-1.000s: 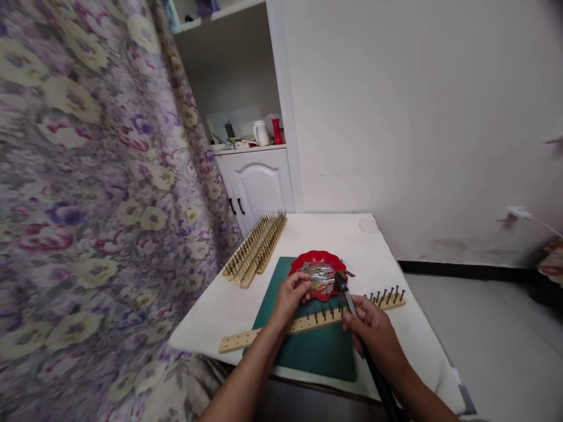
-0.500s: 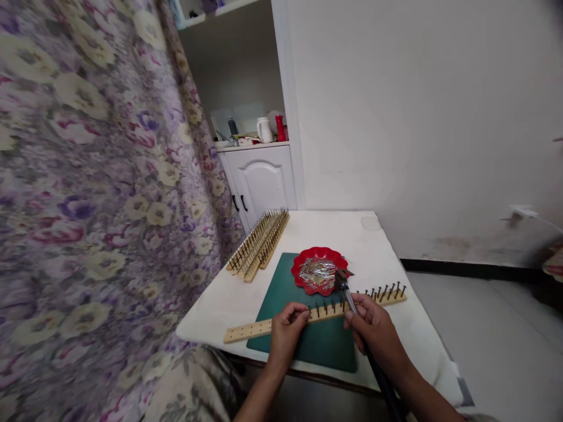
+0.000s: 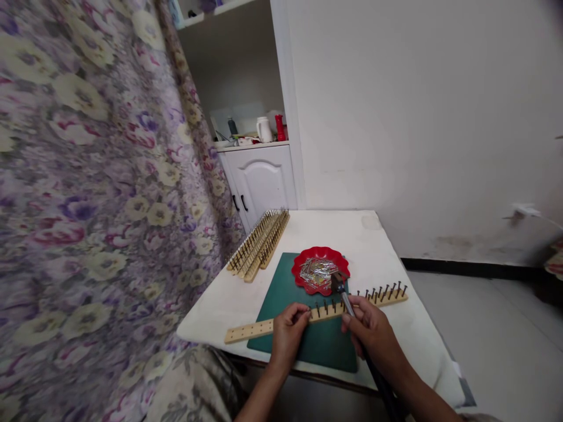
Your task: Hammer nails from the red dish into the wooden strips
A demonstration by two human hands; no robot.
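A long wooden strip (image 3: 249, 333) with small holes lies across the green mat (image 3: 281, 287). Dark nails (image 3: 326, 306) stand in it from the middle to the right end. My left hand (image 3: 290, 328) rests over the strip with thumb and forefinger pinched beside the leftmost nail; what is between the fingertips is too small to be sure, though it looks like a nail. My right hand (image 3: 372, 328) is closed around a hammer (image 3: 346, 300). The hammer's head is raised over the near right edge of a red scalloped plate (image 3: 299, 284) heaped with loose nails (image 3: 315, 272).
Several wooden strips full of upright nails (image 3: 259, 243) lie at the table's left back edge. A white cloth covers the table (image 3: 352, 231). Floral curtain (image 3: 109, 205) hangs on the left; a white cabinet (image 3: 264, 176) and a wall stand behind.
The hammer's head has shifted slightly to the left, with my right hand tilting along with it. My left hand keeps its pinch at the same spot on the strip.
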